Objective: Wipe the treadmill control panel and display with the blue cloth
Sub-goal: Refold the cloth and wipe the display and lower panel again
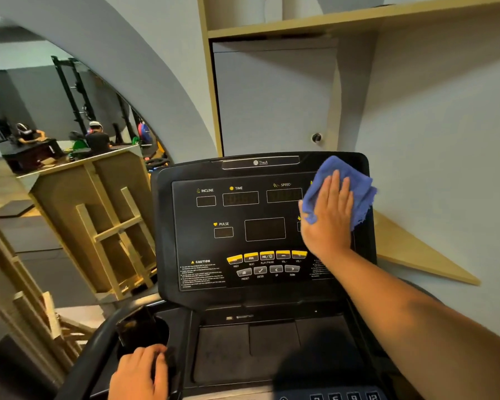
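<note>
right hand (328, 217): fingers straight, palm pressed flat, arm extended | left hand (139, 373): low, fingers curled

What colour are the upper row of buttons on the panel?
Yellow buttons, on the black control panel; seen in the head view.

Open display (243, 226) left of the cloth (344, 183) (wall (445, 140) seemingly close rightward)

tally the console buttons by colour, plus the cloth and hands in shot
Yellow buttons, top row: 5
Grey buttons, row below: 4
Blue cloth, pressed flat on the display's right side by the right hand: 1
Hands, counting the left hand gripping the console's lower left edge: 2
Total: 12
</note>
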Action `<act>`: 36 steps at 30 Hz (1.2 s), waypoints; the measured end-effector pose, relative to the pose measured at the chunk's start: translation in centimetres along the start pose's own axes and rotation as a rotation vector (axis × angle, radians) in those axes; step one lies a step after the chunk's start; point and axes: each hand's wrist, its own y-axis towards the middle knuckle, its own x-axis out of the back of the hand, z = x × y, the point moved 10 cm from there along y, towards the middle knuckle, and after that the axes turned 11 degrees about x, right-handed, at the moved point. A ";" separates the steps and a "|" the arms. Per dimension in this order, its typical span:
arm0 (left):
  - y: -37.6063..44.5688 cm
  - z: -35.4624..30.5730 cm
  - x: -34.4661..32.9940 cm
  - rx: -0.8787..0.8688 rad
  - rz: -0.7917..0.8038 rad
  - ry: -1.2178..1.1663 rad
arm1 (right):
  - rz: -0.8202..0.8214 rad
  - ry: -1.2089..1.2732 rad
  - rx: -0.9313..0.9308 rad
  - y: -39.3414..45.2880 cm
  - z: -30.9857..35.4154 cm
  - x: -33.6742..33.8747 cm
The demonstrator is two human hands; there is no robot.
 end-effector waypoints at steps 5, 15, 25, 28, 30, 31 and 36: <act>-0.1 0.0 -0.6 0.013 0.004 0.042 | 0.122 -0.066 0.414 -1.9 6.0 -2.2; -0.8 0.7 -0.9 0.045 -0.006 0.056 | 0.041 -0.044 0.139 -5.2 -2.6 -1.0; -1.5 0.1 -0.2 0.023 -0.030 0.083 | 0.276 -0.094 0.621 -11.8 2.3 -4.0; -1.6 0.0 0.0 0.009 -0.032 0.082 | 0.294 -0.081 0.436 -11.2 -1.6 -3.8; -1.6 0.0 0.0 0.000 -0.022 0.076 | 0.169 -0.057 0.231 -8.6 -2.7 -2.3; -1.6 0.0 -0.1 -0.005 -0.017 0.075 | 0.099 -0.048 0.139 -6.9 -2.5 -1.6; -1.6 0.0 -0.1 -0.011 -0.028 0.092 | 0.025 0.029 0.109 -2.2 4.5 -1.1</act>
